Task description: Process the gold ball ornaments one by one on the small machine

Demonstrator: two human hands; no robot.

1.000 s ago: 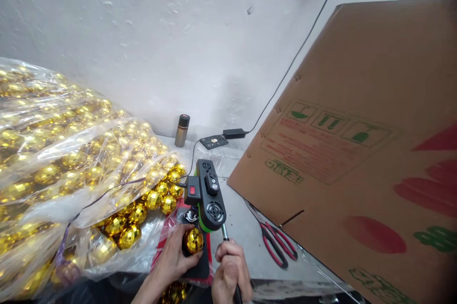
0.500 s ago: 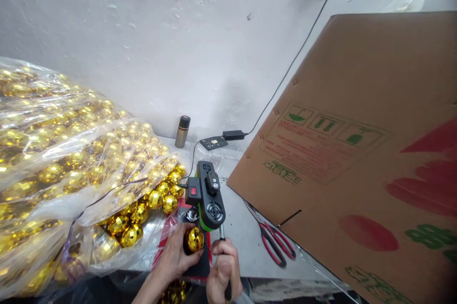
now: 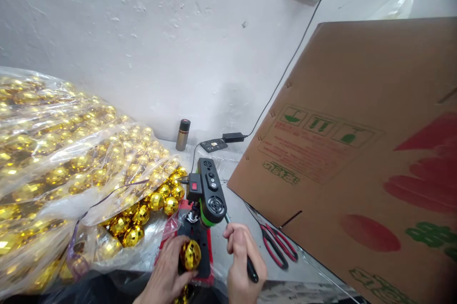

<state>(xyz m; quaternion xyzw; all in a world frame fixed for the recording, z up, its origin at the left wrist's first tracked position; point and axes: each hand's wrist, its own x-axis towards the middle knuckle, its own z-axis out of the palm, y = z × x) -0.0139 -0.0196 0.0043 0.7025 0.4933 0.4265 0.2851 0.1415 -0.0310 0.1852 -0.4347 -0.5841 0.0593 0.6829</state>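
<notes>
A shiny gold mirrored ball (image 3: 192, 254) is held between the fingers and thumb of my left hand (image 3: 169, 266), over the front of a black base plate (image 3: 203, 242). Above the plate stands a small black and green bench drill press (image 3: 211, 192) with a red switch. My right hand (image 3: 244, 259) is wrapped round the black-ended lever (image 3: 252, 270) on the machine's right side. The drill head's underside and any bit are hidden from this angle.
A big clear plastic bag (image 3: 71, 166) full of gold balls fills the left. Red-handled scissors (image 3: 276, 244) lie beside a large cardboard box (image 3: 339, 152) on the right. A small canister (image 3: 183, 135) and a power adapter (image 3: 233, 137) with its cord lie near the wall.
My left hand has drawn the gold ball toward me, out from beneath the drill head. My right hand and the lever have swung to the right. The view has shifted slightly.
</notes>
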